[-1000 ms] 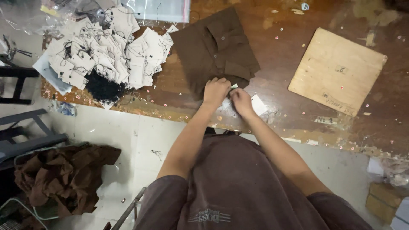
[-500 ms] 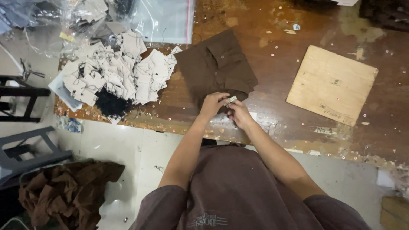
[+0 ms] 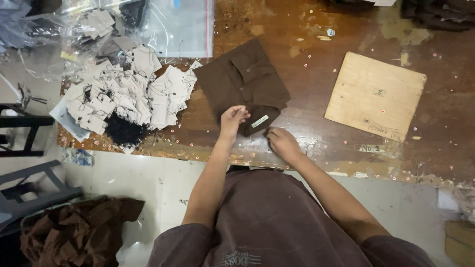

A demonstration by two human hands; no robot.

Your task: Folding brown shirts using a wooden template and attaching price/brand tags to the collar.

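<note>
A folded dark brown shirt (image 3: 245, 84) lies on the worn wooden table (image 3: 316, 39). A small pale label (image 3: 259, 121) shows on its near corner. My left hand (image 3: 232, 120) rests on the shirt's near edge, fingers curled, just left of the label. My right hand (image 3: 282, 143) lies on the table beside the shirt's near right corner, fingers bent down; whether it pinches the fabric I cannot tell.
A heap of grey paper tags with black strings (image 3: 123, 99) sits left of the shirt. Clear plastic bags (image 3: 178, 24) lie behind it. A square plywood board (image 3: 375, 95) rests at right. Brown garments (image 3: 74, 232) are piled on the floor near dark stool legs (image 3: 24, 128).
My hands were close together at the shirt's near edge; now they have come apart, the right hand sliding off to the right, and the pale label shows on the shirt.
</note>
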